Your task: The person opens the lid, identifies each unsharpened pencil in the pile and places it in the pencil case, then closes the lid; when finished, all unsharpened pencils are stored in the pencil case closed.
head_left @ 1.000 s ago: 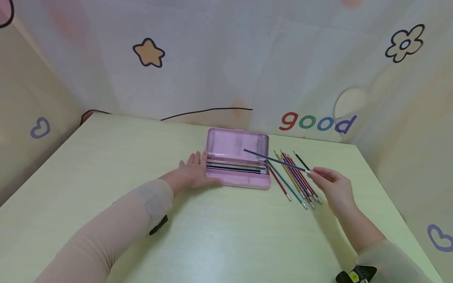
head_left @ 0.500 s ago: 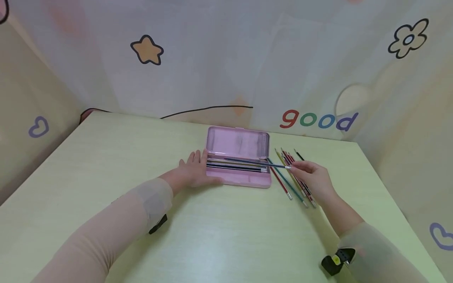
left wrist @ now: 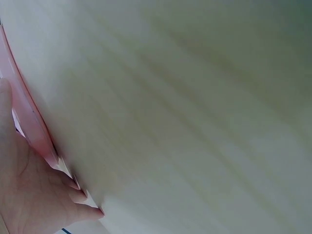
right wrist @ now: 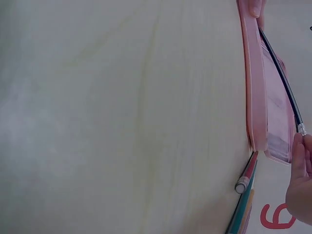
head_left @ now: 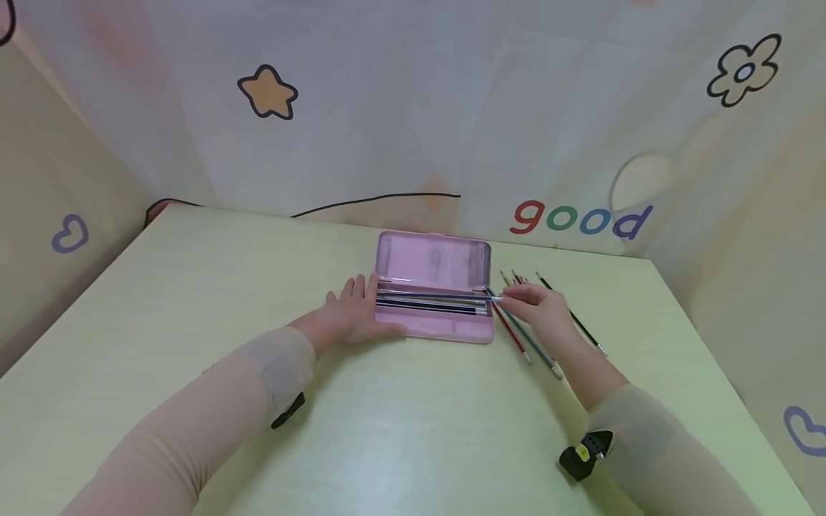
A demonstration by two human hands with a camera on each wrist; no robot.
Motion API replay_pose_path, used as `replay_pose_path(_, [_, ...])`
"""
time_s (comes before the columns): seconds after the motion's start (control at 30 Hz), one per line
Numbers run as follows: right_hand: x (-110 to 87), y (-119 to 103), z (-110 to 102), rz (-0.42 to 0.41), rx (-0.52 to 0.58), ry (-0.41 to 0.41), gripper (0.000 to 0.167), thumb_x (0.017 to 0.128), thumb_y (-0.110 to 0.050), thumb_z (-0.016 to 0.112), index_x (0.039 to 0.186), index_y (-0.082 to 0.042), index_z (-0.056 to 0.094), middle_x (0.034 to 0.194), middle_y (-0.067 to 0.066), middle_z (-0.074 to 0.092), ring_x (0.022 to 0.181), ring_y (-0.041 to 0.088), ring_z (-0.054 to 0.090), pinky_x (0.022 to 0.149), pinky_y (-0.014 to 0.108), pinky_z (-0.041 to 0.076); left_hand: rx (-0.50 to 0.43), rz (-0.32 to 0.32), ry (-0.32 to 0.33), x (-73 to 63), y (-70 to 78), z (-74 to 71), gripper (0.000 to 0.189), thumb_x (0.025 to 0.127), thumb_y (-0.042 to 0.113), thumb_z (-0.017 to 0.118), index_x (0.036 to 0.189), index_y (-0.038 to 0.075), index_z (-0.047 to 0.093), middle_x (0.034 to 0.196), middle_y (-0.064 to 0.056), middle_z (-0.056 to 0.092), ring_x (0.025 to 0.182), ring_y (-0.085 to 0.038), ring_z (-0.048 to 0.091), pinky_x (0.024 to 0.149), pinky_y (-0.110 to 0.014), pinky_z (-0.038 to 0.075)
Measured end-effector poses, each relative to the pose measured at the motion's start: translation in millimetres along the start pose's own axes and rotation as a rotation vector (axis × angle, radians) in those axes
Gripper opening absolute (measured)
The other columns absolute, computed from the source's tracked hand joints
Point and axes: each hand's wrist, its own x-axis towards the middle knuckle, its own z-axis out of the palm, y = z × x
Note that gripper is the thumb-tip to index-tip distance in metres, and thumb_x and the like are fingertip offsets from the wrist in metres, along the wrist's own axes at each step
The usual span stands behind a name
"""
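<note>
A pink pencil case lies with its lid raised on the table, several pencils side by side in it. My left hand, fingers straight and spread, rests against the case's left end; the left wrist view shows its thumb along the pink edge. At the eraser end, my right hand pinches a dark blue pencil between thumb and fingers. That pencil stretches leftward over the case's tray, its far tip near my left hand. In the right wrist view the pencil slants above the case wall.
Right of the case, a red pencil and a teal pencil lie slanted. More pencils are partly hidden under my right hand, and a black pencil lies farther right. A printed curtain stands behind the table's back edge.
My right hand has moved left and slightly down, bringing the dark blue pencil from over the loose pencils to above the case tray, nearly level. My left hand has stayed in place.
</note>
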Motion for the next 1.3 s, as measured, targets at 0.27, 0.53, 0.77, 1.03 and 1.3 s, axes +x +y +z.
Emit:
replay_pose_path(0.27, [4.6,-6,12,-0.022,-0.062,0.027,0.038,0.087,-0.030,0.067,0.116,-0.006,0.063,0.116,0.009,0.061,0.102,0.020,0.054,0.086,0.026,0.047,-0.005,-0.005,-0.008,0.1,0.6,-0.5,0.117,0.075,0.079,0.043,0.148,0.005,-0.012,0.153,-0.022,-0.003,0.140,-0.038,-0.004,0.107,-0.060,0.005])
replay_pose_path(0.53, [15.7,-5,22,-0.018,-0.057,0.041,0.033,0.086,-0.024,0.068,0.113,-0.005,0.064,0.107,0.008,0.064,0.094,0.017,0.055,0.078,0.021,0.048,0.001,0.000,0.000,-0.8,-1.1,-0.1,0.116,0.076,0.078,0.044,0.148,0.004,-0.010,0.153,-0.023,-0.002,0.139,-0.039,-0.003,0.107,-0.060,0.006])
replay_pose_path(0.77, [22.1,-1,25,-0.017,-0.076,0.031,0.026,0.089,-0.015,0.065,0.111,-0.003,0.064,0.107,0.010,0.064,0.093,0.017,0.056,0.075,0.020,0.047,0.002,-0.002,-0.010,0.0,-0.3,-0.6,0.114,0.077,0.078,0.042,0.148,0.004,-0.010,0.153,-0.022,-0.003,0.140,-0.037,-0.004,0.108,-0.058,0.006])
replay_pose_path(1.03, [19.6,-3,24,0.000,-0.122,-0.015,0.025,0.090,-0.013,0.062,0.113,-0.005,0.064,0.116,0.011,0.063,0.107,0.022,0.054,0.092,0.035,0.043,0.001,0.000,0.001,-0.1,-1.2,1.8,0.116,0.076,0.078,0.043,0.148,0.005,-0.010,0.153,-0.022,-0.002,0.140,-0.038,-0.003,0.107,-0.060,0.006])
replay_pose_path(1.3, [10.4,-9,21,-0.013,-0.108,-0.039,0.024,0.091,-0.016,0.061,0.113,-0.007,0.065,0.118,0.010,0.061,0.111,0.023,0.052,0.097,0.039,0.039,0.004,0.006,0.010,-0.4,-0.1,0.9,0.116,0.076,0.078,0.044,0.148,0.004,-0.010,0.153,-0.023,-0.002,0.139,-0.039,-0.003,0.106,-0.061,0.006])
